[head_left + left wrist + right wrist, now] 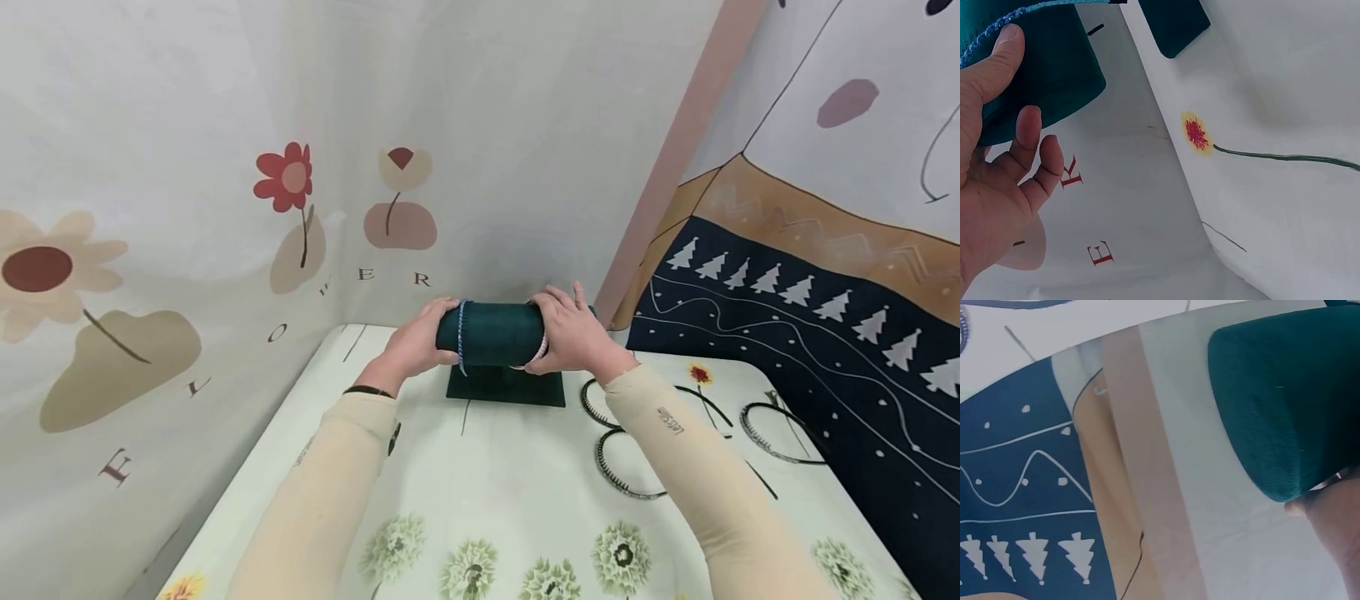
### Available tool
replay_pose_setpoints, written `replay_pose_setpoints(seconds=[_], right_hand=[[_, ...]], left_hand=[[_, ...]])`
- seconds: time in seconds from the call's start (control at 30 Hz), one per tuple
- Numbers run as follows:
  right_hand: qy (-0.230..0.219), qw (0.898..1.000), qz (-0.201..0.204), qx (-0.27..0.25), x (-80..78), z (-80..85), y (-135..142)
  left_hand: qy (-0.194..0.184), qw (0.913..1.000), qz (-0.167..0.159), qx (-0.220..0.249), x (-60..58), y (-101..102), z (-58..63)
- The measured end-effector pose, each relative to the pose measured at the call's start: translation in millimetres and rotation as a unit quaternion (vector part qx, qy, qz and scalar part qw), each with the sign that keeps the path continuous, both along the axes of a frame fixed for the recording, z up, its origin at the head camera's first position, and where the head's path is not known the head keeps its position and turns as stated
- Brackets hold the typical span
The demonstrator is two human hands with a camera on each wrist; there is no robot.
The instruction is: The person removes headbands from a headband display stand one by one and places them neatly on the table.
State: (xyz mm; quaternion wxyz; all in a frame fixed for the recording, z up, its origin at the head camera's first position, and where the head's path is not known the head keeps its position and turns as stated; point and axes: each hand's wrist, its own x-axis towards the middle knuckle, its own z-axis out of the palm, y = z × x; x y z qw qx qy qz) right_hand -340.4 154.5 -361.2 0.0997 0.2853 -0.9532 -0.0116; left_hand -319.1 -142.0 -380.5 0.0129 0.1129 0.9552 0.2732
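A dark green velvet roll [498,333] lies crosswise on a display stand with a flat base [510,396]. Around its left part sits a blue braided headband [461,333]; a pale pink headband [543,346] shows near the right end. My left hand [420,342] curls over the left end, and its thumb [1009,44] presses at the blue band's edge in the left wrist view. On the right end, my right hand [573,333] holds the pink band, thumb in front and fingers over the top. That hand mostly falls outside the right wrist view.
Several dark toothed headbands lie on the table at right, among them one [630,493] beside my right forearm and another [750,433] near the table's right edge. A flower-print cloth [480,475] covers the table. Printed curtains [487,125] hang behind and at both sides.
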Motion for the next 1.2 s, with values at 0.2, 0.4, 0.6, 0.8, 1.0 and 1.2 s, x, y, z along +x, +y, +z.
replay_pose_setpoints(seconds=[0.2, 0.4, 0.6, 0.8, 1.0, 1.2], right_hand=[[0.012, 1.000, 0.015, 0.007, -0.8, 0.4, 6.5], [-0.007, 1.000, 0.011, -0.013, 1.0, 7.6, 22.2], [-0.069, 0.997, -0.019, -0.040, -4.8, 18.7, 36.8], [-0.111, 0.986, -0.039, -0.122, -4.4, 13.1, 36.6], [-0.104, 0.985, -0.030, -0.132, -5.2, 5.1, 33.6], [-0.083, 0.994, -0.027, -0.062, -5.0, 3.8, 33.9]], left_hand=[[0.003, 1.0000, -0.003, -0.005, 2.3, -0.3, 1.5], [0.004, 0.9999, -0.008, -0.006, 1.7, 1.9, 1.7], [0.004, 1.0000, -0.006, -0.003, -2.5, 0.6, 0.8], [0.003, 1.0000, -0.005, 0.001, -2.0, 0.5, -0.9], [0.002, 1.0000, -0.003, 0.005, -1.4, 0.4, -1.0], [-0.002, 1.0000, -0.002, 0.003, -1.6, 1.2, 0.6]])
